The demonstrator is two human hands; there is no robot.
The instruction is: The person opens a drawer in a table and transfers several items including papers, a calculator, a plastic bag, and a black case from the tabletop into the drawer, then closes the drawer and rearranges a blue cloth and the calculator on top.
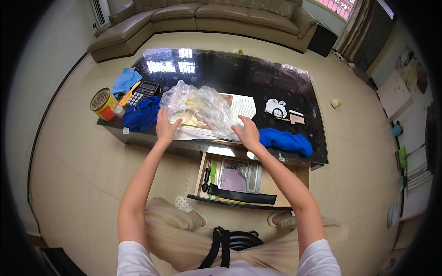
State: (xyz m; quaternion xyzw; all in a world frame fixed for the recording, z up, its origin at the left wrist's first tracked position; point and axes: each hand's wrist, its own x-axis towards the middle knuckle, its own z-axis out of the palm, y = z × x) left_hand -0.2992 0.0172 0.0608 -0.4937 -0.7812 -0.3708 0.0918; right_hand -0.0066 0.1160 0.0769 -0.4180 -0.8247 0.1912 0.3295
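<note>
A heap of crumpled clear plastic bags lies on papers and a magazine at the near edge of a glossy black table. My left hand is at the left side of the heap, thumb and fingers spread. At the heap's right side, above the papers, is my right hand, its thumb and fingers also apart. Whether either hand touches the plastic is hard to tell. A blue cloth lies left of my left hand, and another blue cloth lies right of my right hand.
On the table's left are a calculator, an orange hairbrush, a light blue cloth and a round tin. A black ring and cards lie right. The open drawer holds a large calculator and a black pouch.
</note>
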